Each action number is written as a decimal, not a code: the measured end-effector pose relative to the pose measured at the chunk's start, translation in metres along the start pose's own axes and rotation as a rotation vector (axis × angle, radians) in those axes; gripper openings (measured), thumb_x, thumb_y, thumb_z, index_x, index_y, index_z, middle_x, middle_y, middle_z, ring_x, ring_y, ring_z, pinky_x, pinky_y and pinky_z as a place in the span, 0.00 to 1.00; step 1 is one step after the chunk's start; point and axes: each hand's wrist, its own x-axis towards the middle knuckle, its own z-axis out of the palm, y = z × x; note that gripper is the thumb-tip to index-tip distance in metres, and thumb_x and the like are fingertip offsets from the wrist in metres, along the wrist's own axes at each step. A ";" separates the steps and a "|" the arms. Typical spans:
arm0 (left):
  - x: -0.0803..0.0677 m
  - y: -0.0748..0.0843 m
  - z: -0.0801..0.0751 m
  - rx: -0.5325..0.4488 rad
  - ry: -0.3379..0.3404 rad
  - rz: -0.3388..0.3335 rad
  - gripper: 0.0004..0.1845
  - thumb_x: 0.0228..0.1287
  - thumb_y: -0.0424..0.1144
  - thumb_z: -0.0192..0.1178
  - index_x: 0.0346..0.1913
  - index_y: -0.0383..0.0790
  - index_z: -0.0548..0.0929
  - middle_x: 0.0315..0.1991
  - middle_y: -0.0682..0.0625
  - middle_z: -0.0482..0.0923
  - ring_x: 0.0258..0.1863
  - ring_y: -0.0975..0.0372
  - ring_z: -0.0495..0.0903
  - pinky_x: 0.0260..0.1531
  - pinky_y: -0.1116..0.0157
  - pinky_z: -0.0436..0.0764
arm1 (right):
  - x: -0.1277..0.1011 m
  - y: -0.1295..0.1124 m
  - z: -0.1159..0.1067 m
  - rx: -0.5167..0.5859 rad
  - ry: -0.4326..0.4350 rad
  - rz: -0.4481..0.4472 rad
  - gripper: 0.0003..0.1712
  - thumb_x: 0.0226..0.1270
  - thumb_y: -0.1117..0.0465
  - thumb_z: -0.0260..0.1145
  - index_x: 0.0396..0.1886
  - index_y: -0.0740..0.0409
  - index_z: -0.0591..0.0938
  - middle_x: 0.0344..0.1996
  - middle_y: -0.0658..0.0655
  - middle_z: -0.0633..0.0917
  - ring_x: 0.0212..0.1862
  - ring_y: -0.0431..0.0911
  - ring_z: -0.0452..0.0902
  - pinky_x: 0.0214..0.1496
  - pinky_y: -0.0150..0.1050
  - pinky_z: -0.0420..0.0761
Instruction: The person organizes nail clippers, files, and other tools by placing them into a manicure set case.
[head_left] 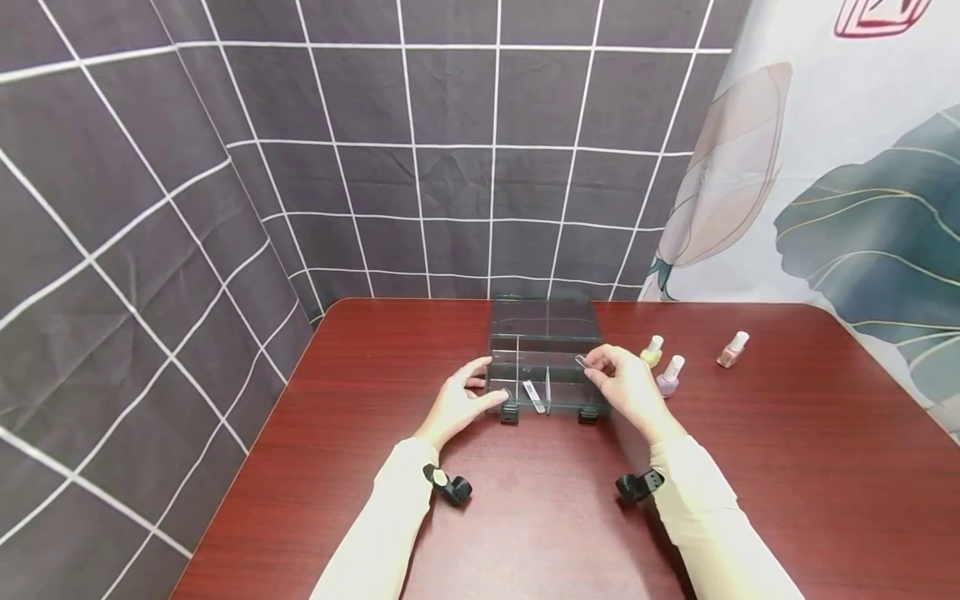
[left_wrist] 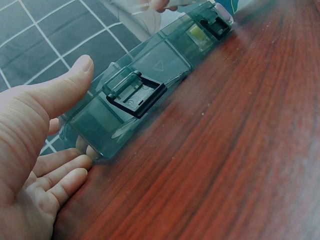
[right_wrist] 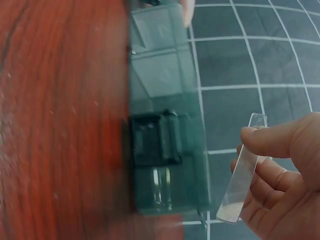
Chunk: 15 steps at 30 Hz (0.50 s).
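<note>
Clear smoky plastic organizer box (head_left: 545, 354) sits mid-table on the dark red wood-grain table (head_left: 525, 517), lid open and lying back toward the grid-patterned cloth backdrop (head_left: 375, 167). Interior split into compartments by clear dividers; one glass nail file (head_left: 533, 396) lies in a front compartment, left of centre. Two black latches on the front wall, the left latch (left_wrist: 134, 93) and the right latch (right_wrist: 155, 137), each seen close in its wrist view. Left hand (head_left: 461, 400) rests at the box's front left corner: fingers relaxed and only loosely bent, fingertips touching the corner wall, thumb out along the front edge near the left latch; it grips nothing. Right hand (head_left: 622, 379) hovers over the right side of the box, thumb and fingers pinched on a second clear nail file (right_wrist: 242, 170), a flat narrow strip with a frosted lower part, held above the box and apart from it. Right of the box, three nail polish bottles with white caps stand upright: a yellow bottle (head_left: 652, 352) and a lilac bottle (head_left: 670, 377) near the right hand, a pink-beige bottle (head_left: 732, 350) farther right. Floral printed cloth (head_left: 847, 183) hangs behind the right side of the table. Both forearms in cream sleeves, each with a black wrist mount.
</note>
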 end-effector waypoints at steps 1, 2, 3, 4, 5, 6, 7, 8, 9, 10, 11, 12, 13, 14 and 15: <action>0.001 -0.002 0.000 0.004 0.002 -0.005 0.36 0.49 0.42 0.71 0.63 0.42 0.71 0.54 0.42 0.75 0.45 0.52 0.77 0.42 0.57 0.77 | 0.000 -0.001 0.002 -0.006 -0.003 -0.007 0.07 0.53 0.73 0.68 0.31 0.61 0.80 0.23 0.54 0.78 0.29 0.48 0.74 0.32 0.40 0.72; 0.001 -0.003 0.001 0.005 0.004 -0.009 0.36 0.49 0.43 0.71 0.63 0.43 0.71 0.54 0.43 0.75 0.45 0.53 0.77 0.43 0.58 0.77 | 0.000 -0.002 0.005 -0.013 -0.006 -0.014 0.08 0.53 0.73 0.68 0.31 0.60 0.81 0.23 0.54 0.78 0.29 0.48 0.73 0.33 0.41 0.72; 0.001 -0.004 0.001 0.008 0.005 -0.012 0.36 0.49 0.43 0.72 0.63 0.43 0.71 0.54 0.44 0.75 0.46 0.53 0.77 0.43 0.58 0.77 | 0.000 -0.003 0.007 -0.019 -0.008 -0.019 0.08 0.53 0.73 0.68 0.31 0.59 0.81 0.23 0.53 0.77 0.29 0.48 0.73 0.32 0.41 0.72; 0.001 -0.004 0.001 0.012 0.005 -0.014 0.35 0.49 0.43 0.71 0.63 0.44 0.71 0.55 0.44 0.75 0.46 0.53 0.77 0.43 0.57 0.77 | 0.000 -0.004 0.009 -0.023 -0.011 -0.026 0.08 0.52 0.73 0.68 0.30 0.59 0.81 0.23 0.53 0.77 0.29 0.47 0.72 0.32 0.41 0.71; 0.001 -0.004 0.001 0.016 0.006 -0.018 0.36 0.49 0.44 0.71 0.63 0.45 0.71 0.55 0.44 0.75 0.46 0.54 0.77 0.44 0.56 0.76 | -0.001 -0.004 0.011 -0.029 -0.014 -0.032 0.08 0.52 0.73 0.68 0.30 0.59 0.81 0.23 0.52 0.77 0.29 0.47 0.72 0.32 0.41 0.71; 0.000 -0.004 0.001 0.017 0.007 -0.017 0.35 0.50 0.44 0.71 0.63 0.44 0.71 0.55 0.44 0.75 0.46 0.53 0.77 0.44 0.55 0.76 | -0.001 -0.004 0.014 -0.035 -0.020 -0.037 0.08 0.52 0.73 0.68 0.30 0.58 0.81 0.23 0.52 0.77 0.29 0.46 0.72 0.32 0.40 0.71; 0.000 -0.004 0.001 0.016 0.007 -0.015 0.35 0.50 0.43 0.71 0.63 0.43 0.71 0.55 0.42 0.74 0.46 0.52 0.77 0.44 0.54 0.76 | -0.001 -0.004 0.015 -0.040 -0.027 -0.043 0.09 0.52 0.73 0.69 0.30 0.58 0.81 0.23 0.52 0.77 0.28 0.46 0.72 0.32 0.40 0.71; 0.000 -0.003 0.001 0.010 0.005 -0.010 0.35 0.50 0.41 0.71 0.63 0.42 0.71 0.55 0.41 0.74 0.47 0.50 0.76 0.44 0.53 0.76 | -0.001 -0.004 0.017 -0.049 -0.033 -0.050 0.09 0.52 0.73 0.69 0.30 0.58 0.81 0.23 0.51 0.77 0.28 0.46 0.72 0.31 0.40 0.71; 0.000 -0.002 0.001 0.006 0.003 -0.006 0.35 0.51 0.40 0.71 0.63 0.40 0.70 0.55 0.39 0.74 0.47 0.48 0.76 0.44 0.51 0.76 | -0.001 -0.004 0.018 -0.057 -0.041 -0.055 0.09 0.52 0.74 0.68 0.30 0.58 0.81 0.23 0.51 0.77 0.28 0.45 0.72 0.31 0.40 0.72; 0.000 -0.001 0.001 0.000 0.001 -0.002 0.35 0.51 0.38 0.70 0.63 0.38 0.70 0.55 0.37 0.74 0.47 0.46 0.76 0.44 0.49 0.75 | -0.001 -0.004 0.019 -0.067 -0.050 -0.061 0.09 0.52 0.74 0.68 0.30 0.59 0.81 0.24 0.51 0.77 0.28 0.45 0.72 0.31 0.40 0.72; 0.000 0.000 0.001 -0.007 -0.001 0.002 0.35 0.51 0.37 0.70 0.63 0.36 0.70 0.54 0.35 0.73 0.47 0.44 0.76 0.44 0.48 0.75 | -0.002 -0.004 0.020 -0.077 -0.060 -0.064 0.09 0.51 0.74 0.68 0.30 0.59 0.80 0.24 0.51 0.77 0.28 0.45 0.72 0.31 0.40 0.72; 0.000 0.000 0.001 -0.013 -0.003 0.003 0.35 0.51 0.36 0.70 0.63 0.35 0.69 0.54 0.34 0.73 0.46 0.43 0.75 0.44 0.47 0.75 | -0.002 -0.004 0.020 -0.088 -0.072 -0.066 0.09 0.52 0.74 0.68 0.30 0.59 0.80 0.24 0.51 0.77 0.28 0.45 0.72 0.32 0.40 0.72; 0.000 0.001 0.000 -0.017 -0.004 0.002 0.35 0.51 0.36 0.70 0.63 0.34 0.69 0.54 0.34 0.73 0.46 0.43 0.75 0.43 0.47 0.75 | -0.003 -0.004 0.021 -0.097 -0.082 -0.069 0.08 0.51 0.74 0.68 0.30 0.59 0.80 0.24 0.51 0.77 0.28 0.45 0.73 0.32 0.41 0.73; 0.000 0.001 0.000 -0.009 -0.005 -0.002 0.35 0.51 0.36 0.70 0.63 0.35 0.70 0.54 0.34 0.73 0.46 0.44 0.76 0.43 0.49 0.76 | -0.003 -0.004 0.021 -0.108 -0.093 -0.072 0.08 0.52 0.74 0.68 0.30 0.59 0.80 0.24 0.51 0.77 0.28 0.45 0.73 0.32 0.41 0.73; 0.000 0.001 -0.001 -0.001 -0.005 -0.008 0.35 0.51 0.37 0.70 0.63 0.36 0.70 0.54 0.36 0.74 0.46 0.46 0.76 0.43 0.51 0.76 | -0.003 -0.005 0.022 -0.119 -0.103 -0.076 0.08 0.52 0.73 0.68 0.29 0.59 0.81 0.24 0.52 0.77 0.28 0.45 0.73 0.32 0.41 0.73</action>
